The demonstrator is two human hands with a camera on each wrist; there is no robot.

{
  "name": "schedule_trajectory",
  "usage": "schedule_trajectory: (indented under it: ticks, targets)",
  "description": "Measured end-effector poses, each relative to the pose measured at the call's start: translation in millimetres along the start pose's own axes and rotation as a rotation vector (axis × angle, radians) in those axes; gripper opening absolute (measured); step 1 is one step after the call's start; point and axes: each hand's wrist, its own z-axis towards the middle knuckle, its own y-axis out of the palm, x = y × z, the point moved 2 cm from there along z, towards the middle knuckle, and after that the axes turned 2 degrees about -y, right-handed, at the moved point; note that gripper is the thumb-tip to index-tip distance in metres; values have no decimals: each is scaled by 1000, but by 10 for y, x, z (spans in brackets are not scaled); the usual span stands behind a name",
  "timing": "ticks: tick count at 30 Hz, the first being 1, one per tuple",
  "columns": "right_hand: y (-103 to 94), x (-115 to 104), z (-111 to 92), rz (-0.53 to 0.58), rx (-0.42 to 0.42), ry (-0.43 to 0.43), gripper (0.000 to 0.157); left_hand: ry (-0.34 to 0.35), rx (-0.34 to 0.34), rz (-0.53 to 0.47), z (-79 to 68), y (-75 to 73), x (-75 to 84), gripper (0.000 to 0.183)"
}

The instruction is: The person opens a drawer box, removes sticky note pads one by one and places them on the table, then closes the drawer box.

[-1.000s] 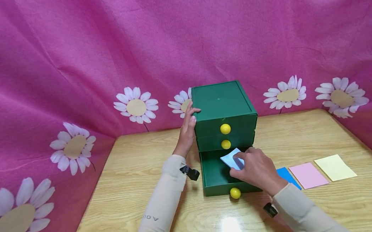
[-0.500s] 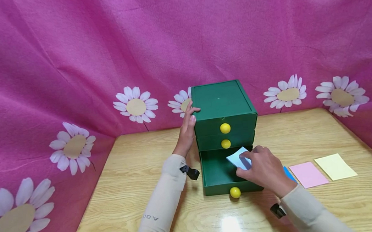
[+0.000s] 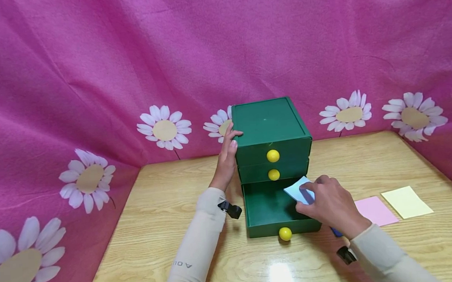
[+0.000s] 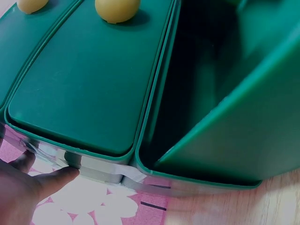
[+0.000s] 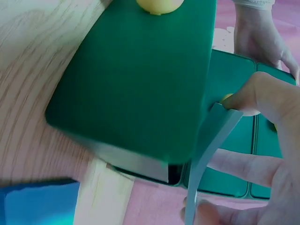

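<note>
A green three-drawer cabinet (image 3: 269,121) stands on the wooden table, its bottom drawer (image 3: 264,230) pulled out. My left hand (image 3: 225,164) rests against the cabinet's left side, with fingertips at the top edge. In the left wrist view its fingers (image 4: 58,180) lie straight along that side. Over the right part of the drawer, my right hand (image 3: 331,203) pinches a light blue sticky note pad (image 3: 296,190) between thumb and fingers. Seen from the right wrist, the pad (image 5: 211,140) is edge-on and slightly bent, beside the drawer front.
To the right lie a pink sticky note pad (image 3: 377,210) and a pale yellow one (image 3: 407,202). A darker blue pad (image 5: 40,204) sits on the table, mostly hidden under my right wrist in the head view. Yellow knobs (image 3: 273,156) stick out from the drawer fronts.
My right hand has moved to the right with the light blue pad, from over the drawer's middle to its right edge, covering more of the darker blue pad. The left hand stays put.
</note>
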Motion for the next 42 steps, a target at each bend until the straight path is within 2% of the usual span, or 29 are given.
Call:
schedule_trajectory:
  ticks: [10,29,42]
  targets:
    - [-26,140,-18,-17,11,-1,54,2,8,2,10,4,-18,39]
    - [-97,399,-41,-30,0,55,53,1,8,-4,9,13,-21,38]
    - [-167,573,-35,-39,37,84,54,1,9,1,4,10,-13,38]
